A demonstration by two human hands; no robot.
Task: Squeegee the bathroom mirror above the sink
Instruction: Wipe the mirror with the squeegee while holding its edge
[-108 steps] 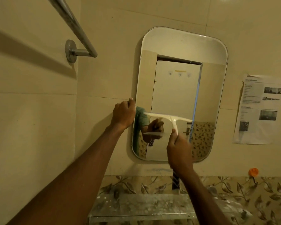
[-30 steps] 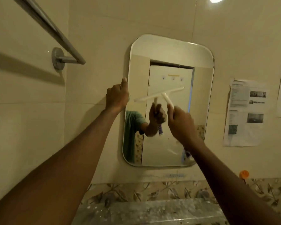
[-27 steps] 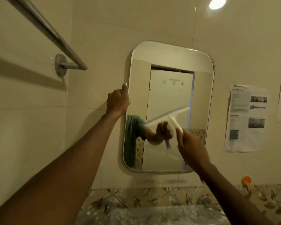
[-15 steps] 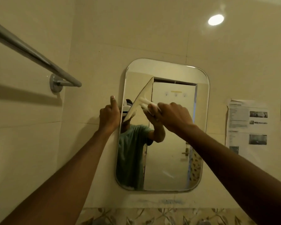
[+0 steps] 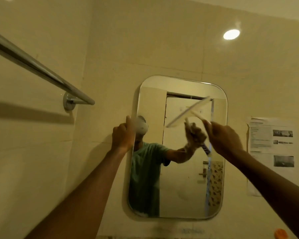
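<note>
A tall mirror (image 5: pixel 179 187) with rounded corners hangs on the cream tiled wall. My left hand (image 5: pixel 122 135) grips its left edge about a third of the way down. My right hand (image 5: pixel 223 137) holds the handle of a white squeegee (image 5: pixel 188 112). Its blade lies slanted against the upper right part of the glass, right end higher. The mirror reflects a person in a green shirt, the hand with the squeegee, and a door. The sink is out of view.
A chrome towel rail (image 5: pixel 41 69) juts from the left wall at upper left. A printed paper sheet (image 5: pixel 271 144) is stuck on the wall right of the mirror. A round ceiling light (image 5: pixel 231 34) glows above. An orange object (image 5: pixel 280 233) sits at bottom right.
The squeegee went from mid-mirror up to the upper left, then across to the upper right, its blade turning to a shallower slant. My left hand kept its hold. The camera tilted upward.
</note>
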